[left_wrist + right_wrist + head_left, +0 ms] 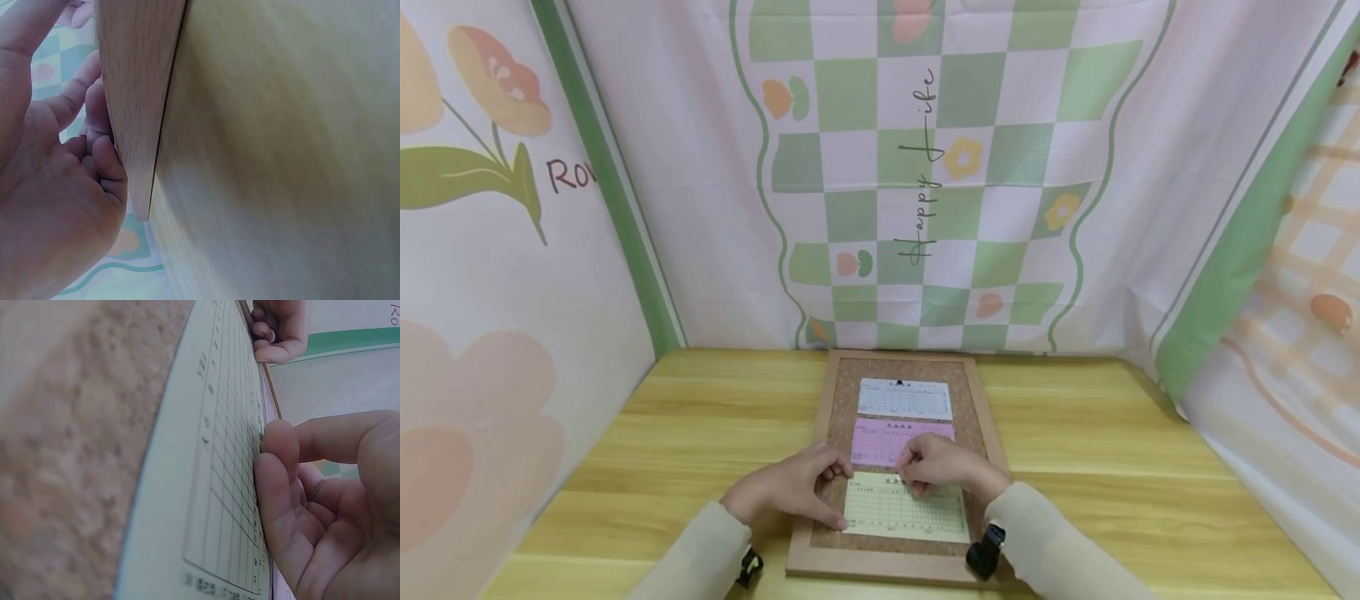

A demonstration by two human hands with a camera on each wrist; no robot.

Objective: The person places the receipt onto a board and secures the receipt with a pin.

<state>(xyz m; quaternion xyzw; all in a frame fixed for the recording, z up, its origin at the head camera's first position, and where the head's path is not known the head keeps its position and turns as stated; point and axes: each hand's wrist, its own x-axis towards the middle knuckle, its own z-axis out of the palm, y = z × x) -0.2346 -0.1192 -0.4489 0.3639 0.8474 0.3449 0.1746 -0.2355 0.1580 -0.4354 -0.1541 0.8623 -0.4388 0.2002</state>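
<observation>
A cork board (842,400) with a wooden frame lies on the table, bearing three printed slips. The lowest is a yellow slip (868,508). My left hand (793,486) holds down its left edge, thumb at the lower corner and forefinger near the upper one; the other fingers are bent against the wooden frame (140,94). At the slip's top middle, my right hand (936,462) pinches a tiny pin, mostly hidden by thumb and forefinger. In the right wrist view the fingertips (272,469) meet against the yellow slip's surface.
Above the yellow slip lies a pink slip (872,442), partly covered by the right hand. A blue slip (906,402) with a black push pin (899,382) at its top sits higher. Patterned curtains (910,167) rise behind the wooden table (700,417).
</observation>
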